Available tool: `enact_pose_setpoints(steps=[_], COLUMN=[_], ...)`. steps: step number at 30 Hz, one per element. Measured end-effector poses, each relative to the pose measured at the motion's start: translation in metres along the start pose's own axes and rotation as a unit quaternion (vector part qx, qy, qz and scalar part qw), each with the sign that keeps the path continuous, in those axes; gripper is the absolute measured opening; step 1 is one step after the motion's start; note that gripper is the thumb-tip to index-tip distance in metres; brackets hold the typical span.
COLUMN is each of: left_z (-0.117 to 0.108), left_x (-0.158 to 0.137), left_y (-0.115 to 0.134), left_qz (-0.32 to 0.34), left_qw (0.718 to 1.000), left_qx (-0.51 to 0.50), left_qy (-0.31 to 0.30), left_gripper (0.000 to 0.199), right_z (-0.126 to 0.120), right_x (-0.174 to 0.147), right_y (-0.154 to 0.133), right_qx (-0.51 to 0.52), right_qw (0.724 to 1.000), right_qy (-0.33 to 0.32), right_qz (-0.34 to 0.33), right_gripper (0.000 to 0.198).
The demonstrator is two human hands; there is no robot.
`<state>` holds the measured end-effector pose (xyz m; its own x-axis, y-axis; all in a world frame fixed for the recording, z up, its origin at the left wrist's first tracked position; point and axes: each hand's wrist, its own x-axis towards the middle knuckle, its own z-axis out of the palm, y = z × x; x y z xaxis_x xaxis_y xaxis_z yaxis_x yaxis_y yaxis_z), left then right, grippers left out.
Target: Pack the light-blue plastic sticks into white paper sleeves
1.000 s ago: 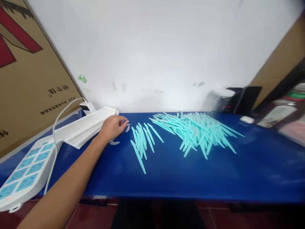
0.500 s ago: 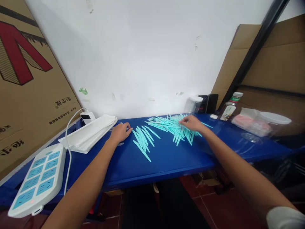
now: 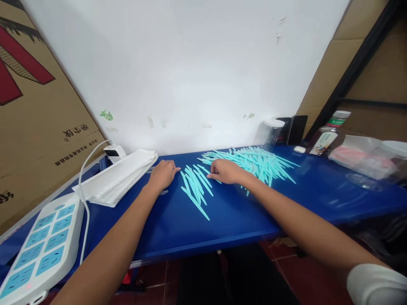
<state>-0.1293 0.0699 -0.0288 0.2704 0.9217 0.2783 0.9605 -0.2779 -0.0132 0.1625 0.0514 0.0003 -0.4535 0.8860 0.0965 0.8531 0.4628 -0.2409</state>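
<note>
Several thin turquoise sticks with tapered ends lie in a small group [image 3: 194,184] on the blue table, between my two hands. A larger heap of the same sticks [image 3: 270,163] spreads behind and right of my right hand. My right hand [image 3: 226,171] is at the right edge of the small group, thumb and fingers curled together; whatever is in them is hidden. My left hand [image 3: 163,174] rests left of the group, fingers curled under and thumb pointing at the sticks; its fingertips are hidden. Small clear pieces [image 3: 164,192] lie beside the left hand.
White folded sheets or bags [image 3: 119,178] lie at left, near a power strip [image 3: 43,250] and a white cable [image 3: 85,212]. At right stand a clear jar [image 3: 270,132], a bottle [image 3: 329,133] and a plastic bag [image 3: 362,156]. The table's front edge [image 3: 206,245] is close.
My right hand has moved left from the large heap to the edge of the small group. My left hand has stayed in about the same place. The view has shifted slightly.
</note>
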Motion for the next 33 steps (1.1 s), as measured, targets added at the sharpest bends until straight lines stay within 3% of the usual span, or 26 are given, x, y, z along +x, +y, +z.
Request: enact_pose_setpoints(steps=[3,6,8,10,13,18,22,24,29,33], left_z=[0.0,0.003,0.006,0.008,0.007,-0.001,-0.004,-0.005,-0.003,0.0], left_x=[0.001,0.002,0.003,0.003,0.003,0.002,0.0,-0.001,-0.001,0.0], left_y=[0.002,0.007,0.013,0.018,0.022,0.025,0.028,0.028,0.024,0.022], left_qz=[0.002,-0.013,-0.021,-0.028,-0.041,-0.057,-0.125,-0.142,-0.128,-0.15], left_qw=[0.999,0.981,0.942,0.884,0.814,0.763,0.718,0.713,0.739,0.733], left_qx=[-0.027,-0.18,-0.33,-0.464,-0.58,-0.644,-0.685,-0.686,-0.66,-0.661], left_qy=[0.028,0.065,0.062,0.037,0.006,0.019,0.018,0.016,0.046,0.055], left_gripper=[0.029,0.032,0.035,0.038,0.044,0.053,0.049,0.049,0.054,0.058], right_z=[0.011,0.009,0.007,0.007,0.008,0.009,0.011,0.013,0.014,0.011], right_x=[-0.006,-0.009,-0.009,-0.009,-0.009,-0.007,-0.005,-0.004,-0.004,-0.004], right_y=[0.001,0.006,0.009,0.011,0.014,0.015,0.014,0.012,0.009,0.007], right_qx=[0.007,0.023,0.04,0.055,0.073,0.181,0.253,0.273,0.338,0.346], right_qw=[1.0,0.999,0.999,0.998,0.997,0.979,0.958,0.952,0.932,0.929], right_qy=[0.001,-0.015,-0.024,-0.026,0.0,0.093,0.11,0.117,0.117,0.117], right_qz=[-0.01,-0.019,-0.022,-0.021,-0.008,-0.021,-0.074,-0.071,-0.055,-0.062], right_gripper=[0.025,0.029,0.028,0.027,0.022,0.012,0.011,0.013,0.014,0.014])
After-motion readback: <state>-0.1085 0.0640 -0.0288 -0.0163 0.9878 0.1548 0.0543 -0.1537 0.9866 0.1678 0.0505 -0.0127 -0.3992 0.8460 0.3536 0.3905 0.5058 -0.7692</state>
